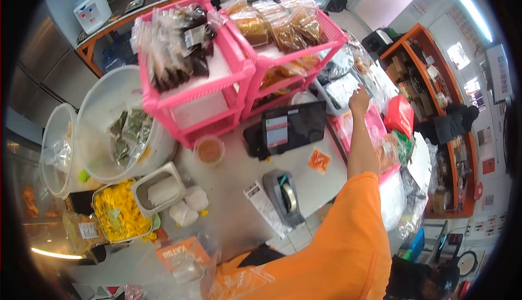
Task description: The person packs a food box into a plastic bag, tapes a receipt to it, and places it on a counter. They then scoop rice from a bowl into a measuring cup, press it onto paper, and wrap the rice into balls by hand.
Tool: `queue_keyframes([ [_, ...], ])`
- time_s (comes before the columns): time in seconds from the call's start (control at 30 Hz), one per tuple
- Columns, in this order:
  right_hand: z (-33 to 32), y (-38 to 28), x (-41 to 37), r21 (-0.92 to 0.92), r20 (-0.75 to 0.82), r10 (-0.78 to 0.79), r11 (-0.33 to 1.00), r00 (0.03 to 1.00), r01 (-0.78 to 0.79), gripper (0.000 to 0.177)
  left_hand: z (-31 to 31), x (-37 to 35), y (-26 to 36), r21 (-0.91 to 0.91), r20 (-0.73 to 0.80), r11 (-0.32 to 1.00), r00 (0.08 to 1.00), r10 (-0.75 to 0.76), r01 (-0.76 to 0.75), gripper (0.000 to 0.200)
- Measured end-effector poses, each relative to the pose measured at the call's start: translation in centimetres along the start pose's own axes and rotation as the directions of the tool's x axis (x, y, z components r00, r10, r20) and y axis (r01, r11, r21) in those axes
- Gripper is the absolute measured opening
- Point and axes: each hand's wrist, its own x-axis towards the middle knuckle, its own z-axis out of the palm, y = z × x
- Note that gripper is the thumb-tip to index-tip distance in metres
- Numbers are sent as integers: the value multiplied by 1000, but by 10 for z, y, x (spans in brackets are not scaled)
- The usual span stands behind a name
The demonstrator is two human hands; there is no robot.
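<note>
My right arm, in an orange sleeve, stretches away to the upper right. At its end, my right hand [359,101] hovers by the edge of a grey-blue bin [326,94] of plastic-wrapped packets [343,89]. Its fingers look apart, with nothing visible in them. Just below the hand is a pink basket [375,123] holding plastic bags. A black tablet on a stand [293,128] is left of my forearm, and a small packet of orange-red sauce [319,160] lies on the metal table [231,172]. My left hand is out of the picture.
Pink stacked racks [196,104] hold bagged dark and brown sauces. Left of them stand large clear tubs [89,115]. Nearer are a tray of yellow food [120,210], a metal pan [159,188], a lidded sauce cup [209,151], a tape dispenser [284,196] and a receipt [266,208].
</note>
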Motion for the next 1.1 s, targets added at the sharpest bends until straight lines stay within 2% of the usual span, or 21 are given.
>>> queue_keyframes([
  [0.07,27,6,21,9,11,-20,1000,1000,20,17,20,23,-12,23,10,999,999,38,-39,82],
  [0.13,52,-3,41,109,-59,-102,988,993,108,17,34,52,-15,63,48,995,996,69,-72,81],
  [0.2,52,-44,39,132,15,-133,983,991,130,16,43,72,-12,113,81,990,994,78,-87,80],
  [0.27,97,-38,45,121,168,-243,967,955,225,17,49,83,-9,154,97,981,990,100,-114,79],
  [0.33,132,-29,50,227,180,-265,948,947,222,19,54,95,-3,191,127,971,985,119,-142,78],
  [0.37,131,-32,57,219,175,-239,955,955,198,19,57,107,1,209,155,965,980,125,-156,78],
  [0.43,96,-36,51,38,268,-180,984,946,177,21,58,140,23,264,244,951,965,92,-157,77],
  [0.47,75,-33,41,158,205,-16,987,979,-17,25,58,155,34,292,287,944,956,63,-151,76],
  [0.53,21,1,7,-34,147,-100,994,984,106,26,58,175,51,339,345,930,939,16,-140,75],
  [0.57,-14,12,-16,-168,183,52,986,982,-20,26,57,179,54,351,360,927,933,0,-136,75],
  [0.6,-33,38,-38,-281,216,116,958,969,-53,26,56,180,53,355,367,925,930,-7,-134,74],
  [0.63,-45,63,-56,-383,233,178,920,956,-78,26,56,181,50,353,374,925,927,-2,-140,74],
  [0.7,-69,87,-85,-484,290,187,875,938,-24,28,55,181,44,352,388,923,922,6,-154,73],
  [0.8,-82,108,-88,-417,303,148,909,941,-9,28,49,172,37,360,401,919,916,0,-158,71],
  [0.83,-88,116,-82,-205,227,88,978,970,-41,29,46,168,36,363,404,917,915,5,-166,71],
  [0.87,-103,108,-77,-203,224,87,978,971,-41,29,43,165,37,365,409,914,912,14,-178,70],
  [0.93,-140,81,-61,-135,322,351,936,879,-325,40,36,156,40,373,414,905,910,36,-206,69],
  [0.97,-141,83,-61,-127,323,346,938,881,-322,40,31,149,43,376,414,900,909,49,-219,69],
  [1.03,-134,95,-52,-160,92,163,976,982,-147,58,20,133,44,377,406,893,911,77,-244,68],
  [1.1,-122,123,-38,-127,104,153,982,983,-140,59,11,120,43,373,404,887,908,110,-273,67],
])
